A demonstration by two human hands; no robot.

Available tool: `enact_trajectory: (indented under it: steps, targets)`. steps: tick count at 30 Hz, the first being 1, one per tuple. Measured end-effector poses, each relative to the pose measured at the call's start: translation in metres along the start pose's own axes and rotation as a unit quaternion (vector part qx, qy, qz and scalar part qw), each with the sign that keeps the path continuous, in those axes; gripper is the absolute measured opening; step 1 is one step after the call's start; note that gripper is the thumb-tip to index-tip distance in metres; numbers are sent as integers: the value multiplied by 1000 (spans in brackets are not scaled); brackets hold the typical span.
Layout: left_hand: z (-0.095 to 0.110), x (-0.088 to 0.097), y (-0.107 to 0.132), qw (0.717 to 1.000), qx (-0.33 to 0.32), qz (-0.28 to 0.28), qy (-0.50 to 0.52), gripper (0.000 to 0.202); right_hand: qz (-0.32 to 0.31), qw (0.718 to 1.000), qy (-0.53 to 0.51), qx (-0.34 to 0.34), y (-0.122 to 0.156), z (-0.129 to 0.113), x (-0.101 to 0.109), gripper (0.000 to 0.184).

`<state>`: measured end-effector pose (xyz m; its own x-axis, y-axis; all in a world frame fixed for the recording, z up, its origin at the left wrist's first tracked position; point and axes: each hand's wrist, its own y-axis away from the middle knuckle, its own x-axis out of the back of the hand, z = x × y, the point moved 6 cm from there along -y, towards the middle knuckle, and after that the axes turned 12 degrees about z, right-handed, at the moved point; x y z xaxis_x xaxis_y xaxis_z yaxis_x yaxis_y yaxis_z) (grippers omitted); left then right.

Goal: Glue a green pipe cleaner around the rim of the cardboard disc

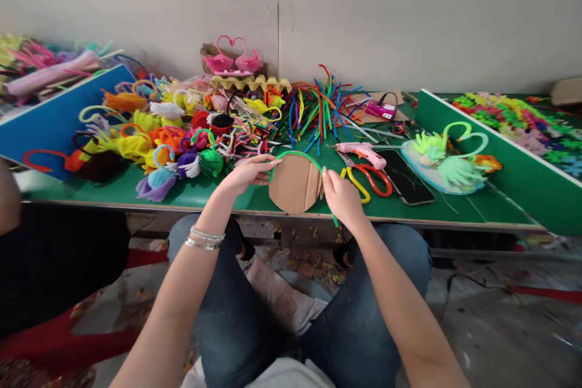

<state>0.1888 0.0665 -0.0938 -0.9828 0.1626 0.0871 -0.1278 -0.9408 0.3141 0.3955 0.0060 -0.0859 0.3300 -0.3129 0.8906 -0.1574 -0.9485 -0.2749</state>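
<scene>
A round piece of brown cardboard [294,185] is held at the front edge of the table. A green pipe cleaner [296,153] curves along its upper rim, and its loose end hangs down past the right side. On the disc's upper left edge, my left hand [251,173] grips the cardboard, with fingers on the rim and the green strip. My right hand [342,195] pinches the pipe cleaner against the right edge. Just right of the hands lie a pink glue gun [364,153], red-handled scissors [376,178] and a yellow-handled tool [357,187].
A black phone [407,179] lies beside a board with two green pipe-cleaner swans [454,157]. Left, colourful pipe-cleaner birds [150,139] pile up by a blue divider [59,124]. Loose pipe cleaners [318,109] lie behind. A green divider [500,163] stands right. Another person's arm [8,197] shows left.
</scene>
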Motion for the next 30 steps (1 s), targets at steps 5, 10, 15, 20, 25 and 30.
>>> enact_trajectory:
  steps: [5,10,15,20,25,30]
  targets:
    - [-1,-4,2,998,46,-15,43,19,15,1000,-21,-11,-1,2,2,36]
    - [-1,-4,2,1000,27,-16,0,34,34,999,-21,-20,-2,3,4,36]
    - [13,9,-3,990,-97,73,-68,42,55,998,-24,-22,-3,4,7,37]
    - [35,70,3,904,-248,330,117,35,61,997,-16,-45,-5,8,13,38]
    - [44,109,18,877,-276,354,172,20,66,995,-31,-71,-6,12,18,35]
    - [51,88,26,892,-297,334,64,33,79,987,-105,-87,-7,19,18,33]
